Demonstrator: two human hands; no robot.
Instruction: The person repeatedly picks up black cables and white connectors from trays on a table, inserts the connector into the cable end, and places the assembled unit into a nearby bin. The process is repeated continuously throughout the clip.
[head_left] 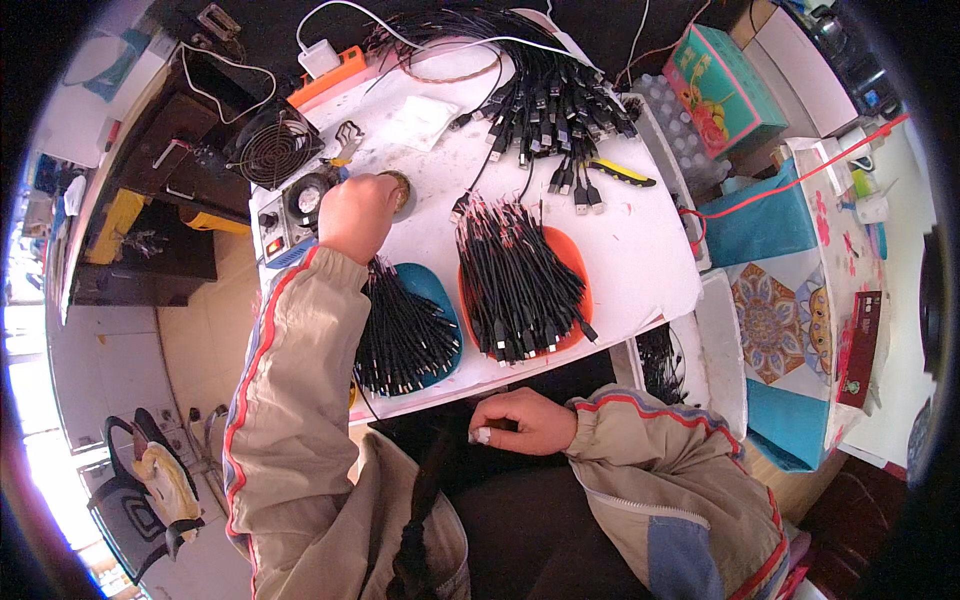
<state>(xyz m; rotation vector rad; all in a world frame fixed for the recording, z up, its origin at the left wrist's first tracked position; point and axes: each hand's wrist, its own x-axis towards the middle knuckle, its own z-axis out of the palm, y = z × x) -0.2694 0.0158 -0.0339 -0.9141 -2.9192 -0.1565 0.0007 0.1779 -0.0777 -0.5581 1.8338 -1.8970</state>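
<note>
Black USB cables (520, 290) lie bundled on one orange plastic tray (572, 258), bare ends facing away from you, probably for easy picking. One blue plastic tray (430, 287), left of it, carries a second bundle; beyond it sprawls one black cable heap (560, 100). Your left hand (357, 214) and right hand (525, 420) curl their fingers; I cannot tell whether either grips anything.

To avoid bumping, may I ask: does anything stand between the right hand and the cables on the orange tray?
The white table's front edge lies between the right hand and the black cables on the orange tray; no loose object shows there.
</note>
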